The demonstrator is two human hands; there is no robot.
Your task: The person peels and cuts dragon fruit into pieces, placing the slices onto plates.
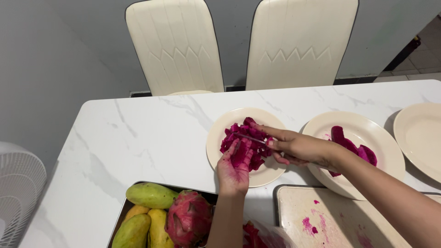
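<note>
My left hand [234, 167] is held palm up over the near edge of a cream plate [220, 133], with magenta dragon fruit pieces [243, 158] lying on its fingers. My right hand [294, 146] reaches in from the right and grips a thin knife [251, 138], whose blade lies across the fruit on my left palm. More cut dragon fruit chunks [241, 131] are piled in the middle of that plate. Both hands are stained pink.
A second cream plate [367, 126] holds dragon fruit peel [351, 147]; a third plate [420, 133] sits far right. A stained cutting board [321, 220] lies in front. A metal tray [120, 216] holds mangoes [151, 195] and a whole dragon fruit [188, 218]. Two cream chairs [177, 46] stand behind the marble table [138, 133].
</note>
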